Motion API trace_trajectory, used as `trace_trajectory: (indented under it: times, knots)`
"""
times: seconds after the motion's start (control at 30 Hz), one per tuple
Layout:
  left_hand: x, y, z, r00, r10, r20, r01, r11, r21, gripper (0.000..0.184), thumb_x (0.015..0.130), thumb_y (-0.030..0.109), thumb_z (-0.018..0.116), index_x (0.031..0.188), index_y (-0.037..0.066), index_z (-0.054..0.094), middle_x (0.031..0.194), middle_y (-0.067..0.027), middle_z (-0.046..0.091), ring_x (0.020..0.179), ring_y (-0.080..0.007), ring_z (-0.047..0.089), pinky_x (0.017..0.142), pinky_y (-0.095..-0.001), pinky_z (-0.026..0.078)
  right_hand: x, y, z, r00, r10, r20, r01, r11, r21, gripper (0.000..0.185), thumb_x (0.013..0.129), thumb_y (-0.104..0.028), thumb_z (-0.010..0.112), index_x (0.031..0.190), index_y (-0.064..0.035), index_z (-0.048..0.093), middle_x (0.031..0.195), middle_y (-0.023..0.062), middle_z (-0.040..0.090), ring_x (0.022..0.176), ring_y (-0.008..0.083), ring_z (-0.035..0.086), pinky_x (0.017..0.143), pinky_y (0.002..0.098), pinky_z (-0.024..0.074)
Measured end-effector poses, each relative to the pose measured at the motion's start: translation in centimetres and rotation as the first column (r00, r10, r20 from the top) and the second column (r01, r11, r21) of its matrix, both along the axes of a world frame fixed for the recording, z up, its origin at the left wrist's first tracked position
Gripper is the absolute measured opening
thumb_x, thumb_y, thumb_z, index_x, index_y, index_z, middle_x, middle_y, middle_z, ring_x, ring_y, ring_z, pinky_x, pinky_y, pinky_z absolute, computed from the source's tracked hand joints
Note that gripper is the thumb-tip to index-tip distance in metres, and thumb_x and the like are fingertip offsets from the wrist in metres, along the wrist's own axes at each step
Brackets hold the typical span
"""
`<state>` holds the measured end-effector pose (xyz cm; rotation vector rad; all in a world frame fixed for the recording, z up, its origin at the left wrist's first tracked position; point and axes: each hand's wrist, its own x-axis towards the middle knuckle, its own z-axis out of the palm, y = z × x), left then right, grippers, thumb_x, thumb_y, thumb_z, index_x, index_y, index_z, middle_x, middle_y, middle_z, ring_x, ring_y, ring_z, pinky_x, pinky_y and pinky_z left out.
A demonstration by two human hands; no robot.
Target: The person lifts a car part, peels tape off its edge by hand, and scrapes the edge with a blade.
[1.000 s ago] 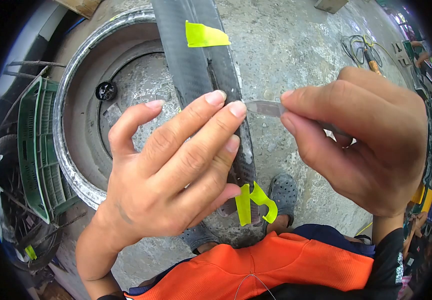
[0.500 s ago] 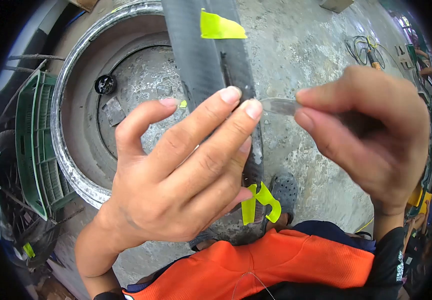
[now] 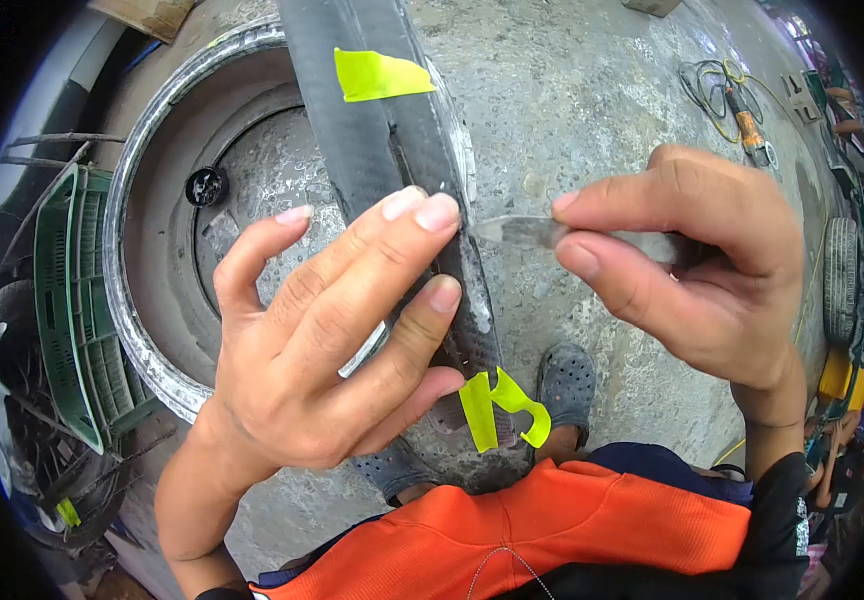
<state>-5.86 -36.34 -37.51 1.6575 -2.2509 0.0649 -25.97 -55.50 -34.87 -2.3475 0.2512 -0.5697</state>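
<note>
The dark long piece [image 3: 352, 145] runs from top of view down toward the person, w/ the big ring [image 3: 147, 250] behind it on its L side; what supports it, I cannot tell. L hand [image 3: 332, 320] lies over its middle part: fingers are spread, ring and middle fingertips rest on the surface, little finger is lifted off, so this grip is loose and not closed around anything. The thumb is near the lower part; if it presses, not clear. R hand [image 3: 692, 255] has thumb and index pinched nearly together, w/ a thin grey blade [image 3: 517, 232] b/w them. Blade tip is at the R edge of the piece; touching or just beside, cannot tell.

By its look, piece is prob. light and stiff, w/ woven pattern; smooth face may be a bit slippery. Better hold it by the broad face, w/ fingers away from the R edge, which looks rough. Blade seems thin and maybe flexible, so a short pinch at its rear end is the right place.

Upper tape [image 3: 382, 77] crosses the piece; lower tape [image 3: 479, 412] sits near its bottom end, the R strip curling off the edge. Most room for moving is on the R, over the floor [image 3: 562, 130], up to the corded tool [image 3: 745, 125]. On the L, ring and green crate [image 3: 77, 290] limit it; below, a shoe [image 3: 564, 385] is near.
</note>
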Motion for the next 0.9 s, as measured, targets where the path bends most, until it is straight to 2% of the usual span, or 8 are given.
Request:
trace_trajectory:
  times: [0.13, 0.43, 0.53, 0.57, 0.63, 0.73, 0.77, 0.9]
  knots:
    - [-0.1, 0.0, 0.0, 1.0, 0.008, -0.002, -0.008, 1.0, 0.0, 0.058, 0.077, 0.038, 0.08, 0.125, 0.009, 0.067, 0.14, -0.0263, 0.055, 0.126, -0.0363, 0.06, 0.109, -0.0489, 0.031, 0.4, 0.6, 0.3, 0.998, -0.043, 0.046, 0.05, 0.986, -0.156, 0.021, 0.073, 0.001, 0.081, 0.093, -0.0011, 0.076, 0.066, 0.0028, 0.062, 0.054, 0.009, 0.054, 0.048, 0.025, 0.0355]
    - [-0.3, 0.0, 0.3, 1.0, 0.019, -0.01, -0.019, 1.0, 0.014, 0.055, 0.08, 0.038, 0.078, 0.124, 0.007, 0.066, 0.138, -0.0254, 0.058, 0.124, -0.0365, 0.061, 0.111, -0.0491, 0.029, 0.4, 0.5, 0.3, 0.999, -0.045, -0.016, 0.043, 0.99, -0.137, 0.02, 0.075, 0.001, 0.081, 0.093, -0.0003, 0.075, 0.068, 0.0025, 0.063, 0.057, 0.0079, 0.054, 0.05, 0.0238, 0.0368]
    - [-0.6, 0.0, 0.4, 0.999, 0.032, -0.001, -0.032, 0.999, 0.026, 0.054, 0.081, 0.038, 0.077, 0.123, 0.006, 0.066, 0.137, -0.0244, 0.059, 0.125, -0.0364, 0.061, 0.112, -0.0493, 0.029, 0.3, 0.5, -0.3, 0.992, -0.103, -0.079, 0.112, 0.986, 0.121, 0.018, 0.079, -0.002, 0.08, 0.096, 0.0005, 0.074, 0.071, 0.0007, 0.063, 0.061, 0.0058, 0.054, 0.054, 0.0217, 0.0382]
    - [-0.7, 0.0, 0.4, 0.999, 0.041, 0.002, -0.041, 0.999, 0.028, 0.054, 0.081, 0.038, 0.077, 0.123, 0.006, 0.066, 0.138, -0.024, 0.059, 0.125, -0.0365, 0.061, 0.112, -0.0494, 0.029, 0.4, 0.2, 0.1, 0.975, -0.11, -0.194, 0.186, 0.879, 0.44, 0.018, 0.081, -0.004, 0.079, 0.097, 0.0008, 0.073, 0.074, 0.0011, 0.065, 0.064, 0.0061, 0.056, 0.057, 0.0213, 0.0406]
    - [-0.6, 0.0, 0.4, 0.999, 0.037, 0.003, -0.037, 0.999, 0.027, 0.053, 0.082, 0.038, 0.077, 0.123, 0.006, 0.066, 0.138, -0.0241, 0.059, 0.125, -0.0366, 0.061, 0.112, -0.0495, 0.029, 0.5, 0.0, 0.2, 0.95, -0.076, -0.303, 0.275, 0.665, 0.695, 0.017, 0.083, -0.005, 0.078, 0.098, 0.0011, 0.073, 0.077, 0.0014, 0.067, 0.068, 0.0064, 0.058, 0.06, 0.0209, 0.043]
    - [-0.6, 0.0, 0.3, 0.999, 0.036, -0.001, -0.036, 0.999, 0.023, 0.053, 0.082, 0.038, 0.076, 0.122, 0.005, 0.066, 0.137, -0.0243, 0.059, 0.125, -0.0368, 0.061, 0.112, -0.0497, 0.029, 0.2, -0.1, -0.4, 0.958, -0.114, -0.262, 0.255, 0.756, 0.603, 0.018, 0.084, -0.006, 0.078, 0.1, 0.0003, 0.073, 0.081, 0.0027, 0.07, 0.071, 0.0072, 0.06, 0.061, 0.0215, 0.0439]
    - [-0.6, 0.0, 0.3, 0.999, 0.037, -0.006, -0.037, 0.999, 0.021, 0.053, 0.082, 0.038, 0.076, 0.122, 0.005, 0.066, 0.137, -0.0243, 0.059, 0.125, -0.0368, 0.061, 0.112, -0.0498, 0.029, 0.0, -0.3, -0.6, 0.975, -0.111, -0.195, 0.187, 0.883, 0.431, 0.018, 0.083, -0.005, 0.078, 0.099, -0.0004, 0.074, 0.081, 0.0035, 0.07, 0.07, 0.0076, 0.061, 0.061, 0.0215, 0.0435]
    - [-0.8, 0.0, 0.4, 0.999, 0.042, -0.015, -0.042, 0.999, 0.02, 0.052, 0.082, 0.038, 0.076, 0.121, 0.005, 0.066, 0.137, -0.0245, 0.059, 0.126, -0.0367, 0.061, 0.112, -0.0501, 0.029, 0.2, -1.2, -0.4, 0.998, -0.032, -0.06, 0.037, 0.994, 0.1, 0.018, 0.079, -0.004, 0.08, 0.096, -0.0021, 0.075, 0.077, 0.0045, 0.069, 0.066, 0.0083, 0.059, 0.056, 0.0223, 0.0403]
